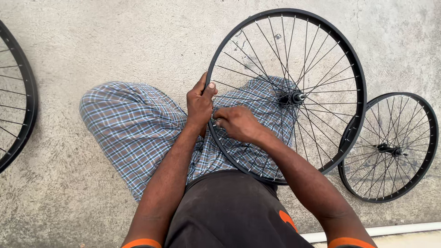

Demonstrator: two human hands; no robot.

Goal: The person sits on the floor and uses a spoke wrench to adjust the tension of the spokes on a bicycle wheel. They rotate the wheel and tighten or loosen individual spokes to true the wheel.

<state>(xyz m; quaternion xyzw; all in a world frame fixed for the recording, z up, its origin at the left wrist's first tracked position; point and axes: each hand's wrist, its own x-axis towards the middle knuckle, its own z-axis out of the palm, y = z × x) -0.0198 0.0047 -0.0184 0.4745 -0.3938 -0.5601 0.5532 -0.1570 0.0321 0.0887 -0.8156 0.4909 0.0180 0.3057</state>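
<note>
The large black spoked wheel [285,94] rests on the person's checked-cloth lap, its rim overlapping a smaller wheel [389,148] lying on the concrete floor [115,41] (a third rim [18,96] sits well apart). The left hand [200,104] is clamped on the rim; the right hand [238,123], fingers curled together, pinches at the spokes.

large wheel rim [220,50] black, spokes thin dark | small wheel [427,151] black | floor [115,41] pale grey, speckled | checked cloth [133,128] blue-brown-white plaid | shirt [229,216] black, orange mark, orange sleeve cuffs | pipe [390,229] white
</note>
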